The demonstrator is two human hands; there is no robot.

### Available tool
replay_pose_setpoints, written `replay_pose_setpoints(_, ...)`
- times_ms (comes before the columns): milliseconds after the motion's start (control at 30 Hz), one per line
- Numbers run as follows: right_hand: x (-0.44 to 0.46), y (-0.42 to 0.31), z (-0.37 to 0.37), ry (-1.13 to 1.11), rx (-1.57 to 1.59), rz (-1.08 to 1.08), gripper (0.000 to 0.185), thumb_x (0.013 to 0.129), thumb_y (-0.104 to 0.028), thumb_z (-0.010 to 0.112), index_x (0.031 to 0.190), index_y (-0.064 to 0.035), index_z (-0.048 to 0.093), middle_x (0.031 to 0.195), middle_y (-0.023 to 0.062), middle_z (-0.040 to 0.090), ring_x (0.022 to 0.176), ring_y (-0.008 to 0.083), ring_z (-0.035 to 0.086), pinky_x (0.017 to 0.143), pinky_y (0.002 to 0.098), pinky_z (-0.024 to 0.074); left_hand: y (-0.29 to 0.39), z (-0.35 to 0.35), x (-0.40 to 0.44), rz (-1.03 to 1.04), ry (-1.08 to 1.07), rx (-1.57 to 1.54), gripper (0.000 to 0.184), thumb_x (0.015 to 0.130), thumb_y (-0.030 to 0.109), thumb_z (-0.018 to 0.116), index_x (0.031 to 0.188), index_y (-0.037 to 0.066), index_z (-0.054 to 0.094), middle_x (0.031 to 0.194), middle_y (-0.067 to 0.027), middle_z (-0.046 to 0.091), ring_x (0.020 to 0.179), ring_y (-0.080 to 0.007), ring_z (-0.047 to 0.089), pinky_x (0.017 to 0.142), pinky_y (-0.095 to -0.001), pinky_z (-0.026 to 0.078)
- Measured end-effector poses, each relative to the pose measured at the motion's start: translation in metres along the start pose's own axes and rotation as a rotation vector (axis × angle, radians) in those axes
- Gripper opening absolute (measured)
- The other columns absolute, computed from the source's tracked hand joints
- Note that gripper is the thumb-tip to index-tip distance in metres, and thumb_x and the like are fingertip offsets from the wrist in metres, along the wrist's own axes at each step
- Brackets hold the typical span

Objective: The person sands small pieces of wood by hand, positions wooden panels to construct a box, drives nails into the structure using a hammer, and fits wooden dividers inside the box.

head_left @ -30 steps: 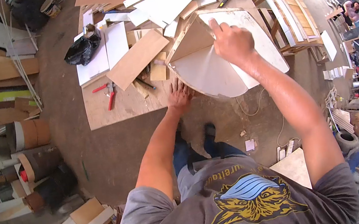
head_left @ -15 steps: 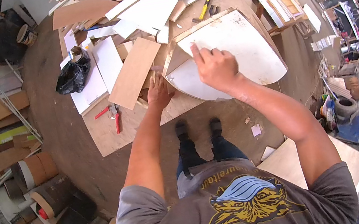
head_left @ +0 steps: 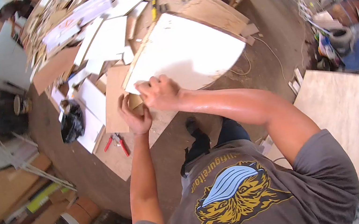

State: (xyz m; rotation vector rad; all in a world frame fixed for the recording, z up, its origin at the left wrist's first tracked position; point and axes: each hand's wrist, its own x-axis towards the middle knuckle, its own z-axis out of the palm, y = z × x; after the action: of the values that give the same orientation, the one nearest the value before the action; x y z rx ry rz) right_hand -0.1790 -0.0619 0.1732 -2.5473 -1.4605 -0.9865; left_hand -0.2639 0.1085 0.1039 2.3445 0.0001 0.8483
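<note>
A white fan-shaped panel lies on the plywood-topped table, its narrow corner towards me. At that corner my right hand has its fingers curled together; whatever is in them is hidden. Just left of it is my left hand, fingers bent and thumb spread apart, with nothing visible in the grasp. It hovers by the lower end of a brown board; I cannot tell if it touches. Red-handled pliers lie open to the left. A yellow-and-black tool lies beyond the panel.
White and brown offcuts are heaped across the table's far left. A black plastic bag sits at its left side. A large plywood sheet is at my right. Another person is at the far left.
My view has turned. My right hand has gone from pointing on the white panel to curled at its near corner. My left hand has drawn back from that corner.
</note>
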Motion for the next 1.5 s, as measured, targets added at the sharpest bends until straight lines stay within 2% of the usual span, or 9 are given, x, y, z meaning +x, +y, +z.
replay_pose_setpoints(200,-0.032,0.004,-0.037,-0.167,-0.002,0.104,0.028,0.088,-0.024,0.069,0.111,-0.0075,0.074,0.104,0.0047,0.064,0.081,0.0147,0.059,0.059,0.0278,0.0467,0.026,-0.02,0.024,0.116,-0.111,-0.068,0.056,0.075,0.006,0.056,0.131,-0.001,0.052,0.142,-0.0297,0.047,0.134,-0.0459,0.044,0.116,-0.0556,0.032)
replay_pose_setpoints(467,-0.197,0.039,-0.069,0.385,0.28,0.183,0.026,0.088,-0.025,0.075,0.109,-0.0107,0.072,0.099,0.0035,0.063,0.096,0.0207,0.064,0.081,0.0367,0.0547,0.058,-0.018,0.076,0.161,-0.02,0.154,0.035,0.093,0.021,0.069,0.12,0.0,0.062,0.119,-0.0154,0.062,0.118,-0.0339,0.052,0.107,-0.0498,0.033)
replay_pose_setpoints(567,-0.264,0.044,-0.041,0.057,0.457,0.689,0.036,0.088,-0.028,0.078,0.117,-0.0091,0.07,0.104,0.0093,0.065,0.095,0.0247,0.066,0.086,0.039,0.0551,0.13,0.012,0.111,0.083,-0.31,0.007,0.049,0.086,0.019,0.08,0.129,0.002,0.062,0.131,-0.0171,0.059,0.127,-0.0371,0.05,0.114,-0.0487,0.034)
replay_pose_setpoints(667,-0.295,0.05,0.044,-0.006,0.592,1.594,0.049,0.088,-0.037,0.079,0.123,-0.0044,0.068,0.109,0.0162,0.068,0.098,0.0335,0.068,0.09,0.0429,0.0543,0.202,0.054,0.123,0.23,-0.656,-0.014,0.073,0.079,0.025,0.088,0.142,0.006,0.056,0.153,-0.0198,0.048,0.144,-0.0392,0.04,0.121,-0.0515,0.029)
replay_pose_setpoints(767,-0.324,0.068,0.129,0.003,0.805,1.939,0.06,0.089,-0.044,0.078,0.126,0.0005,0.064,0.111,0.0211,0.07,0.104,0.0384,0.069,0.093,0.0464,0.0523,0.248,0.102,0.112,0.41,-0.757,0.171,0.095,0.074,0.029,0.09,0.154,0.01,0.042,0.165,-0.0202,0.034,0.155,-0.0398,0.026,0.124,-0.0573,0.024)
replay_pose_setpoints(1100,-0.304,0.098,0.163,0.279,1.299,2.096,0.042,0.087,-0.032,0.08,0.112,0.0004,0.072,0.106,0.0207,0.076,0.102,0.035,0.073,0.087,0.0443,0.054,0.302,0.189,0.123,0.478,-0.895,0.404,0.099,0.064,0.009,0.078,0.155,0.013,0.038,0.161,-0.018,0.037,0.156,-0.0405,0.024,0.125,-0.0632,0.017)
replay_pose_setpoints(1200,-0.301,0.099,0.171,0.377,1.266,2.096,0.029,0.091,-0.023,0.077,0.105,0.0024,0.07,0.083,0.0109,0.07,0.067,0.0202,0.067,0.048,0.0383,0.0517,0.294,0.195,0.129,0.526,-0.866,0.32,0.091,0.06,0.011,0.074,0.147,0.011,0.047,0.148,-0.0171,0.048,0.148,-0.0416,0.034,0.126,-0.0612,0.015)
replay_pose_setpoints(1367,-0.297,0.107,0.171,0.183,1.211,2.203,0.027,0.09,-0.02,0.078,0.104,0.0023,0.072,0.086,0.0111,0.072,0.07,0.0191,0.067,0.055,0.0385,0.0524,0.297,0.199,0.135,0.593,-0.818,0.249,0.088,0.053,0.005,0.075,0.138,0.008,0.052,0.139,-0.0161,0.051,0.134,-0.0412,0.043,0.12,-0.0534,0.03)
replay_pose_setpoints(1500,-0.295,0.104,0.162,0.324,1.148,2.096,0.028,0.09,-0.02,0.078,0.104,0.0039,0.071,0.087,0.0109,0.073,0.077,0.0164,0.067,0.068,0.0373,0.0525,0.294,0.199,0.141,0.564,-0.821,0.22,0.085,0.052,0.009,0.071,0.135,0.006,0.054,0.133,-0.0169,0.054,0.132,-0.041,0.045,0.122,-0.0573,0.024)
